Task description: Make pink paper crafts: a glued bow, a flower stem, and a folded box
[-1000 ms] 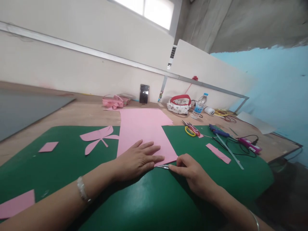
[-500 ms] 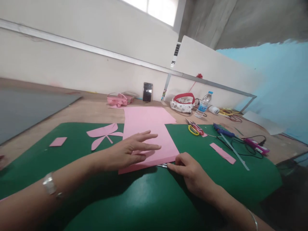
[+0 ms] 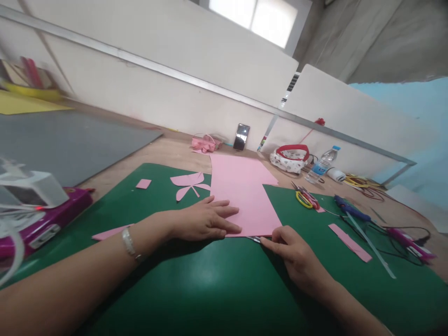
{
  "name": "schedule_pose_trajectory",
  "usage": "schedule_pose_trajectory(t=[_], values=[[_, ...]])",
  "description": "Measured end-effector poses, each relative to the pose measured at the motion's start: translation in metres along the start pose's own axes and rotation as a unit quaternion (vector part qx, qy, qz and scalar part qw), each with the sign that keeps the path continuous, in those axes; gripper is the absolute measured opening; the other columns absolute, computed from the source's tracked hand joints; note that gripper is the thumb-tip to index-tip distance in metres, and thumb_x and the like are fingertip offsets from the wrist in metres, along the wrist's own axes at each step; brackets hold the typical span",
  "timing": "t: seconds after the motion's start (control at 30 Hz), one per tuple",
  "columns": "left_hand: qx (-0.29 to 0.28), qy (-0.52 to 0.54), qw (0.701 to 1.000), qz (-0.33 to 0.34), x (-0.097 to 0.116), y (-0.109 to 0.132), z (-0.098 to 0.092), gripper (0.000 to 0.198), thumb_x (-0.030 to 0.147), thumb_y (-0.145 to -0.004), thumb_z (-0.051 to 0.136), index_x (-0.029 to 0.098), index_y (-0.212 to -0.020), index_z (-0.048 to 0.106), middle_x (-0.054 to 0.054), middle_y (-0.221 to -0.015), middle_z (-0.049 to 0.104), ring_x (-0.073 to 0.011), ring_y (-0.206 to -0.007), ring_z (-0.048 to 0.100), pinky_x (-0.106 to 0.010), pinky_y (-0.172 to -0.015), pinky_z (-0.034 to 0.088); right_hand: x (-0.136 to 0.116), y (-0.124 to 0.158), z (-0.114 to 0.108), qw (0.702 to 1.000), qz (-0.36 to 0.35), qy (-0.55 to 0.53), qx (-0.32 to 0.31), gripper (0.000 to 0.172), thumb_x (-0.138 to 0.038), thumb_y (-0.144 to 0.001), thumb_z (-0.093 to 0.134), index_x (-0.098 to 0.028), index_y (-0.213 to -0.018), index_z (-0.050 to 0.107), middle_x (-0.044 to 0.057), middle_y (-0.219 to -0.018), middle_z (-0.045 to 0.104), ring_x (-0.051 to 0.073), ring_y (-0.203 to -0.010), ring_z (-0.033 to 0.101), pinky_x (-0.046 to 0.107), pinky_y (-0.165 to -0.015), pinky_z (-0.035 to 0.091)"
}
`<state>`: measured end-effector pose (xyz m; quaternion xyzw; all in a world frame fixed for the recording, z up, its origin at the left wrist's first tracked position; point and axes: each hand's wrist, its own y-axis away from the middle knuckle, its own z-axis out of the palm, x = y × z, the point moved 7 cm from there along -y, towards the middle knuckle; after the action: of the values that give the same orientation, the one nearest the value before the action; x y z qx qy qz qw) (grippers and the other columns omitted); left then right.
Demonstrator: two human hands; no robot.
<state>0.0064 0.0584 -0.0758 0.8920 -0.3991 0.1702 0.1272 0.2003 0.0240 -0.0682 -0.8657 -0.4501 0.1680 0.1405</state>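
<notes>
A large sheet of pink paper (image 3: 241, 196) lies on the green mat (image 3: 196, 284). My left hand (image 3: 206, 219) rests on the sheet's near left part, palm down and fingers spread. At the near right corner, my right hand (image 3: 292, 252) is closed, its thumb and fingers pinched around a slim silver metal tool (image 3: 255, 239). The tool's tip lies along the paper's near edge; most of it is hidden, so its kind cannot be told. Left of the sheet is a pink butterfly-shaped cut-out (image 3: 189, 184).
To the right lie scissors (image 3: 304, 198), a blue glue gun (image 3: 352, 209), a clear glue stick (image 3: 371, 245) and a pink strip (image 3: 350, 242). A phone (image 3: 241, 136), a pouch (image 3: 290, 158) and a water bottle (image 3: 322, 164) stand behind. A purple power strip (image 3: 59, 221) is at left.
The view has swung left, bringing the power strip into sight. My left hand has flattened onto the paper, and the sheet's near edge, raised like a flap before, now lies flatter.
</notes>
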Motion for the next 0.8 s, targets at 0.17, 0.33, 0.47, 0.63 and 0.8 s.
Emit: schedule_pose_trajectory(t=[0.17, 0.33, 0.47, 0.63, 0.8], values=[[0.004, 0.007, 1.0, 0.004, -0.001, 0.001, 0.002, 0.037, 0.051, -0.094, 0.031, 0.051, -0.129, 0.043, 0.005, -0.155, 0.022, -0.0272, -0.144, 0.01, -0.062, -0.11, 0.003, -0.009, -0.007, 0.004, 1.0, -0.005, -0.008, -0.01, 0.04, -0.011, -0.094, 0.041, -0.03, -0.124, 0.059, 0.004, -0.083, 0.046, 0.016, -0.075, 0.046, 0.029, -0.064, 0.041], [0.006, 0.008, 1.0, 0.007, -0.001, 0.0, 0.001, 0.037, 0.05, -0.094, 0.032, 0.05, -0.129, 0.044, 0.004, -0.155, 0.023, -0.0282, -0.144, 0.011, -0.063, -0.11, 0.004, -0.02, -0.015, 0.01, 1.0, -0.018, 0.002, -0.014, 0.041, -0.008, -0.093, 0.04, -0.027, -0.124, 0.058, 0.005, -0.082, 0.047, 0.016, -0.074, 0.046, 0.029, -0.062, 0.04], [0.011, 0.008, 1.0, 0.007, 0.0, 0.001, 0.0, 0.037, 0.05, -0.094, 0.032, 0.049, -0.129, 0.044, 0.005, -0.154, 0.024, -0.0274, -0.144, 0.012, -0.062, -0.11, 0.004, -0.027, -0.022, 0.015, 1.0, -0.027, 0.008, -0.01, 0.037, -0.011, -0.093, 0.043, -0.027, -0.122, 0.059, 0.004, -0.08, 0.049, 0.016, -0.073, 0.046, 0.028, -0.061, 0.04], [0.011, 0.013, 1.0, 0.009, 0.001, 0.002, 0.001, 0.037, 0.049, -0.094, 0.033, 0.049, -0.129, 0.044, 0.006, -0.154, 0.024, -0.0276, -0.144, 0.012, -0.062, -0.111, 0.003, -0.031, -0.027, 0.018, 0.999, -0.034, -0.007, 0.003, 0.035, -0.013, -0.093, 0.044, -0.027, -0.121, 0.059, 0.005, -0.082, 0.051, 0.017, -0.075, 0.047, 0.029, -0.063, 0.042], [0.011, 0.014, 1.0, 0.008, 0.0, 0.002, 0.002, 0.037, 0.049, -0.094, 0.032, 0.051, -0.129, 0.043, 0.006, -0.154, 0.024, -0.0268, -0.144, 0.011, -0.062, -0.111, 0.003, -0.035, -0.033, 0.027, 0.999, -0.029, -0.021, -0.029, 0.035, -0.012, -0.094, 0.043, -0.027, -0.121, 0.059, 0.005, -0.084, 0.05, 0.017, -0.077, 0.046, 0.029, -0.065, 0.042]])
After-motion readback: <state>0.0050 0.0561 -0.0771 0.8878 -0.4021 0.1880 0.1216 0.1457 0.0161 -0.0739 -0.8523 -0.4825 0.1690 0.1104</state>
